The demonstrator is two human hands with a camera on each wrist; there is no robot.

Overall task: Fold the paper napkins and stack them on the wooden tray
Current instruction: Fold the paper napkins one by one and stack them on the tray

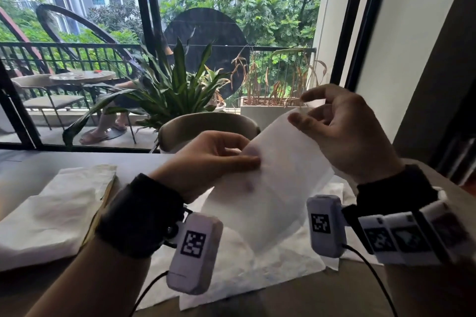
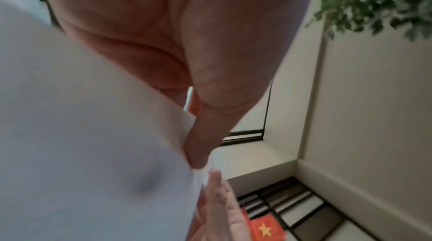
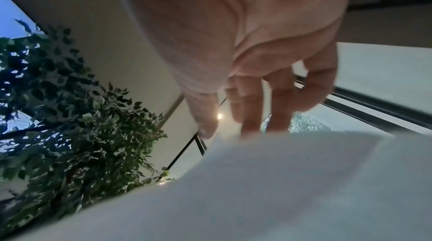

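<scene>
Napkin (image 1: 268,183): held in the air above the tabletop (image 1: 334,291).
Grip: left hand (image 1: 206,159) pinched one edge; right hand (image 1: 345,131) pinched the top corner.
Risk: thin paper could tear, or fold crooked, if pulled unevenly.

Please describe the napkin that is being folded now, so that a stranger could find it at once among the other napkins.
Start at the grey table before the window. Above its right half, the left hand and right hand pinch one white napkin. Only this napkin hangs in the air; the others lie flat.
</scene>
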